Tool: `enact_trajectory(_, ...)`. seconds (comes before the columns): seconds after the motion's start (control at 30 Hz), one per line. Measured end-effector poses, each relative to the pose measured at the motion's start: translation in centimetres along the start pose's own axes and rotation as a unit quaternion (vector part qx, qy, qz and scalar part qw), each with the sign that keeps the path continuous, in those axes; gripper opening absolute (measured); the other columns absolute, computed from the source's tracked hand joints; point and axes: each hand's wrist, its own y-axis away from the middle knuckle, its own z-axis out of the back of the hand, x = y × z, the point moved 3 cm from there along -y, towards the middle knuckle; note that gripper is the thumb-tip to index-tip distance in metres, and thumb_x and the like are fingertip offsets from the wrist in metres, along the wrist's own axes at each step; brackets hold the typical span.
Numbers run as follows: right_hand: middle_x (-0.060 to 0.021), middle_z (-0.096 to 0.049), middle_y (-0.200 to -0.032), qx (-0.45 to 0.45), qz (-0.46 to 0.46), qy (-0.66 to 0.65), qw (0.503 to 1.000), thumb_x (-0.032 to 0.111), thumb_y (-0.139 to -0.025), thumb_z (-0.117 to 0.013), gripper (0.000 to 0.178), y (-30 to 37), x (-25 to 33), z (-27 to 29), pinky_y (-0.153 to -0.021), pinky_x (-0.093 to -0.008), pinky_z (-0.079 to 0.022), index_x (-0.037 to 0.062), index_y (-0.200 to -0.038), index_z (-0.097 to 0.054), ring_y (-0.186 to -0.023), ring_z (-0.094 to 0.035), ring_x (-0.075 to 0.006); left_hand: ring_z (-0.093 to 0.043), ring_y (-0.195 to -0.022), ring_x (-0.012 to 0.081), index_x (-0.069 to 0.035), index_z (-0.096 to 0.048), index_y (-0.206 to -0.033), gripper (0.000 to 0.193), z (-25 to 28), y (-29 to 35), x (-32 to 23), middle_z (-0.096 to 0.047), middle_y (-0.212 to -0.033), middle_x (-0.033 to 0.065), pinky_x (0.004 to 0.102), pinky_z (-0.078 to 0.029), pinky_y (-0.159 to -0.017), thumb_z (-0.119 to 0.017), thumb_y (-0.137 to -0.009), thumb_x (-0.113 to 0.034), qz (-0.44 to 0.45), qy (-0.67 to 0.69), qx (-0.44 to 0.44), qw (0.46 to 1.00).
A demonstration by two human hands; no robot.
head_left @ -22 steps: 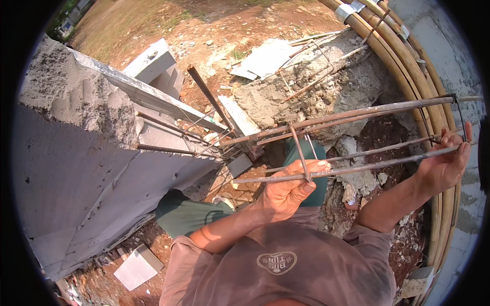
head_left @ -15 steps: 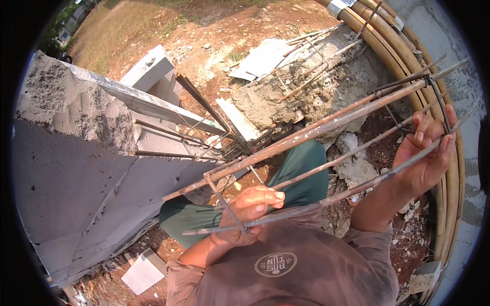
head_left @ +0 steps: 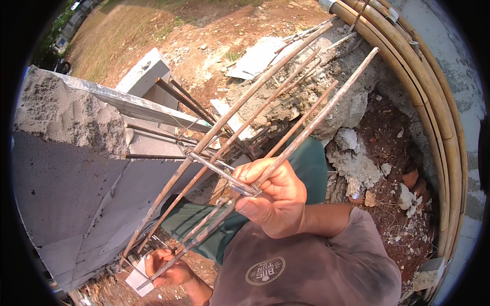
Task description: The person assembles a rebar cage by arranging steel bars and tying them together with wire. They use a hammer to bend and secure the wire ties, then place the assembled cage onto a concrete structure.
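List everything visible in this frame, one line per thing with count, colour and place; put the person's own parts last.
rebar cage: one, four long rusty bars tied by stirrups, slanting from lower left to upper right, held at two points
concrete block wall: one, grey, left
concrete rubble: a heap, pale grey, upper centre to right
bamboo poles: several, tan, curving down the right edge
flat sheet: one, grey, on red earth at top
green trousers: one pair, under the cage
brown shirt: one, bottom centre
left hand: grips the cage's lower end, bottom left
right hand: grips a bar at centre
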Motion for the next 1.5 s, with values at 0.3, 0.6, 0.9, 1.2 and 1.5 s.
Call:
enact_trajectory(0.3,0.0006,-0.055,-0.082,-0.085,-0.128,-0.004,0.988,0.011,-0.091,-0.061,0.027,-0.4,-4.8,1.9,-0.06,-0.0173,-0.038,0.0015,-0.111,-0.045,-0.07,-0.047,-0.0019,-0.035,-0.048,0.0071,0.002,-0.051,-0.12,0.071,-2.0,0.0,1.0,-0.048,-0.065,0.0056,0.0164,-0.029,-0.043,-0.028,-0.094,-0.06,0.063,-0.077,-0.044,0.994)
enact_trajectory(0.6,-0.0018,-0.058,-0.078,-0.149,-0.037,0.081,0.985,0.011,-0.091,-0.058,0.02,-3.9,-6.0,8.9,-0.059,-0.0197,-0.044,-0.0009,-0.105,-0.05,-0.066,-0.052,-0.0036,-0.04,-0.051,0.0051,0.004,-0.049,-0.122,0.065,-8.4,0.5,4.6,-0.059,-0.078,0.0099,0.0149,-0.028,-0.042,-0.031,-0.097,-0.053,0.084,-0.049,0.098,0.99)
enact_trajectory(0.9,0.0,-0.053,-0.075,-0.233,0.045,0.119,0.964,0.012,-0.089,-0.057,0.017,-7.9,-4.8,14.6,-0.06,-0.02,-0.044,-0.0013,-0.099,-0.055,-0.062,-0.05,-0.005,-0.043,-0.064,0.0057,0.003,-0.055,-0.114,0.035,-15.6,1.8,7.4,-0.057,-0.097,0.0088,0.0186,-0.033,-0.053,-0.047,-0.098,-0.027,0.157,0.142,0.211,0.954)
enact_trajectory(1.2,-0.0014,-0.052,-0.074,-0.246,0.08,0.118,0.959,0.011,-0.088,-0.055,0.014,-10.6,-3.0,18.5,-0.061,-0.0214,-0.042,0.0003,-0.097,-0.056,-0.063,-0.047,-0.0077,-0.045,-0.064,0.0067,0.001,-0.056,-0.107,0.027,-20.7,1.7,7.7,-0.055,-0.092,0.005,0.0208,-0.039,-0.056,-0.046,-0.099,-0.023,0.094,0.058,0.302,0.947)
enact_trajectory(1.5,-0.001,-0.05,-0.071,-0.256,0.095,0.126,0.954,0.009,-0.086,-0.051,0.014,-11.6,-2.4,21.2,-0.069,-0.0269,-0.05,0.0001,-0.094,-0.056,-0.06,-0.044,-0.0071,-0.058,-0.073,0.0244,0.001,-0.058,-0.1,0.02,-23.4,1.9,7.4,-0.058,-0.085,0.0124,0.0332,-0.047,-0.065,-0.051,-0.096,-0.018,0.04,0.02,0.328,0.944)
